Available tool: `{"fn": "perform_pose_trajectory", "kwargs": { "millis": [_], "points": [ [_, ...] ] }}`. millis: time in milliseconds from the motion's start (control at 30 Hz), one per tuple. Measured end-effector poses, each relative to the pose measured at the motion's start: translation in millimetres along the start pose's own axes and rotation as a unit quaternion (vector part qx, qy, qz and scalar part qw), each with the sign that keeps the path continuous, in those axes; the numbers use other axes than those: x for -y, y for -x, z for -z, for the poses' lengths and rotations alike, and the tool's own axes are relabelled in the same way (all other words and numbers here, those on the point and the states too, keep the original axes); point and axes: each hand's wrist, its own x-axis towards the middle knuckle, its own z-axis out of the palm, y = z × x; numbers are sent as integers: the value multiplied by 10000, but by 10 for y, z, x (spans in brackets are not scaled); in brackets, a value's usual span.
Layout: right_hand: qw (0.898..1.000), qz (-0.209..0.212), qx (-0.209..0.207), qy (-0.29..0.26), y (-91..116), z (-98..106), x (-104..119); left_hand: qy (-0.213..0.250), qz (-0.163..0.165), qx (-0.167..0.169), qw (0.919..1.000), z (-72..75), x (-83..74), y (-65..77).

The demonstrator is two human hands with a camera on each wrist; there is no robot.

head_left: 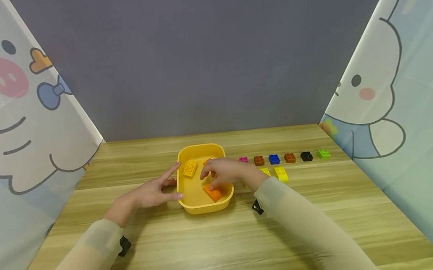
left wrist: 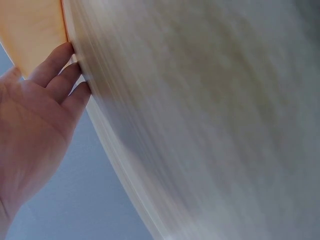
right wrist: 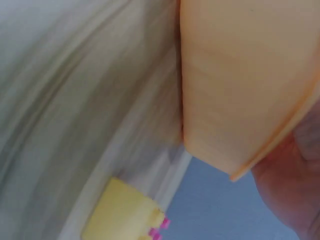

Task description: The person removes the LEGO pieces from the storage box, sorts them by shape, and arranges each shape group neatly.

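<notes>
A yellow plastic bin [head_left: 206, 209] stands on the table with a yellow toy brick [head_left: 190, 168] at its left and an orange brick [head_left: 213, 193] near its front right. Part of another orange piece [head_left: 206, 162] shows behind my right hand [head_left: 225, 170]. That hand reaches down into the bin with bent, parted fingers; the thumb is at the front orange brick, and no grip on it shows. My left hand [head_left: 152, 193] touches the bin's left side with spread fingers. In the left wrist view, its fingertips rest against the bin wall [left wrist: 35, 30].
Right of the bin, a row of small bricks runs along the table: magenta, brown, a blue brick [head_left: 274, 159], brown, a black brick [head_left: 307, 156] and a green brick [head_left: 324, 154]. Yellow bricks [head_left: 281, 174] lie in front, partly behind my right wrist. A grey panel [head_left: 211, 67] closes the back.
</notes>
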Motion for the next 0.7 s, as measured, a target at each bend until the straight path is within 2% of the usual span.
{"fn": "perform_pose_trajectory", "kwargs": {
  "millis": [133, 267, 400, 567, 700],
  "points": [
    [9985, -152, -316, 429, -61, -71, 33, 56, 1, 12, 10000, -6, 1, 0],
    [9923, -292, -770, 922, -75, -147, 55, 32, 22, -1, 10000, -10, -7, 6],
    [9898, -326, -982, 974, -69, -186, 58, 32, 27, -12, 10000, -6, -16, 15],
    [9926, -548, -702, 821, -43, -197, 64, 42, 22, -7, 10000, -4, -22, 21],
    [9910, -758, -303, 1065, -38, -192, 72, 74, 8, -5, 10000, -12, -18, 16]
  ]
}}
